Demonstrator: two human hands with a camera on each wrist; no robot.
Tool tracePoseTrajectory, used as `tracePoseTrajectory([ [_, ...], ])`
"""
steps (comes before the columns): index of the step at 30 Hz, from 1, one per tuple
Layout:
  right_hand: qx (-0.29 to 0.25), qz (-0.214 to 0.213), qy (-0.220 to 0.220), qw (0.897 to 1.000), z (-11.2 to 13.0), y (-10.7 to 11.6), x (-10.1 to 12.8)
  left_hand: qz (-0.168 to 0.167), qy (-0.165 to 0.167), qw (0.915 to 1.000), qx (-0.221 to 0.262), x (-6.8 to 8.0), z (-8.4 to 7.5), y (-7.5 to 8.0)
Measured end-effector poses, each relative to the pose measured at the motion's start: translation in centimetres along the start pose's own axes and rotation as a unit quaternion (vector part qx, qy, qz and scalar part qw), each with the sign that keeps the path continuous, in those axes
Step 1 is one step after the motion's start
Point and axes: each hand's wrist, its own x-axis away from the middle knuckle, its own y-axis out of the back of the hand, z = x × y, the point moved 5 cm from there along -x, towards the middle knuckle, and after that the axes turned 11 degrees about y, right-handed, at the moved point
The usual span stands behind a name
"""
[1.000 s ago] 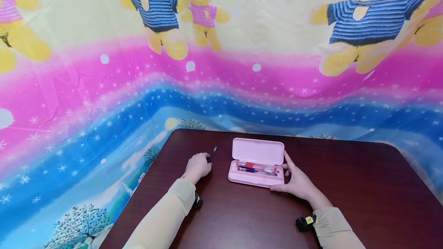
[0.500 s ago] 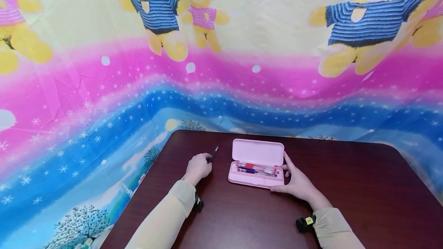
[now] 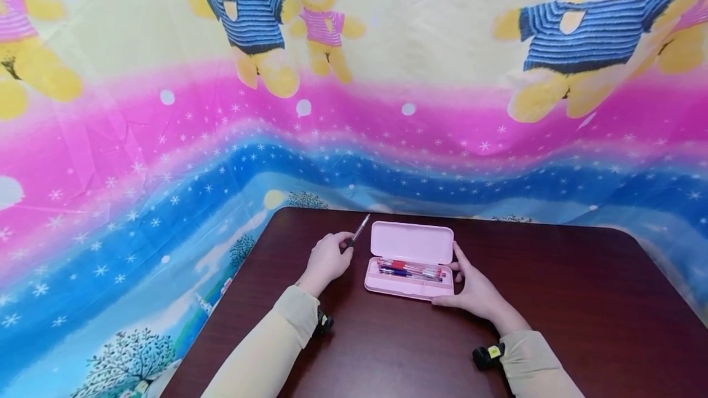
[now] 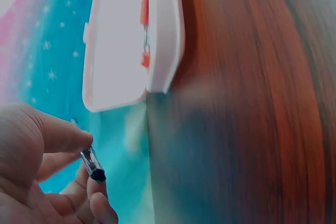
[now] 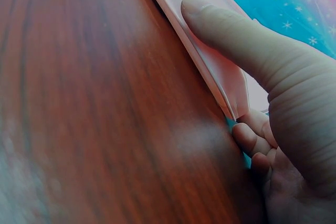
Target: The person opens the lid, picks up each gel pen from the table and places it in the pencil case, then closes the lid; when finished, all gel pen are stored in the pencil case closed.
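Observation:
My left hand (image 3: 327, 261) pinches a clear-barrelled pen with a black end (image 3: 361, 229) between thumb and fingers, left of the pencil case. In the left wrist view the pen's dark end (image 4: 95, 173) points toward the camera. The pink pencil case (image 3: 412, 242) lies with its lid raised at the back. Several red and blue pens (image 3: 406, 269) lie in its tray. At the case's right end, my right hand (image 3: 478, 293) grips it, thumb at the front edge and fingers round the side. The right wrist view shows the thumb (image 5: 226, 27) over the case's rim (image 5: 197, 59).
The case stands on a dark reddish-brown wooden table (image 3: 387, 349) with rounded back corners. Behind and to the left hangs a cloth (image 3: 354, 97) printed with bears and snowflakes. A small black camera (image 3: 488, 356) sits on the right wrist.
My left hand has lifted the pen and moved right and away from me, closer to the case; more of the pen shows now. The right hand and pencil case have stayed put.

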Motion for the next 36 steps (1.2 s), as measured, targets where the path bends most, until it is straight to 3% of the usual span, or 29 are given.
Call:
tracePoseTrajectory([
  [5,-0.003,-0.003,0.003,1.000,-0.1,0.0,0.1,0.001,-0.080,0.9968,0.000,0.5,-2.0,-0.4],
  [9,-0.006,-0.003,0.002,1.000,0.0,0.1,0.0,0.020,-0.136,0.9904,-0.010,0.6,-3.2,-1.3],
  [13,-0.004,-0.002,0.001,1.000,0.0,0.2,0.0,0.051,-0.173,0.9833,-0.024,0.6,-4.1,-2.4],
  [17,0.002,0.000,0.000,1.000,-0.1,0.0,0.0,0.084,-0.200,0.9750,-0.047,0.9,-4.9,-3.4],
  [27,0.004,0.002,-0.002,1.000,-0.2,-0.1,0.0,0.127,-0.265,0.9528,-0.077,1.5,-6.7,-5.0],
  [36,0.002,0.001,0.002,1.000,-0.2,0.1,0.1,0.149,-0.289,0.9399,-0.105,1.7,-7.1,-6.6],
])
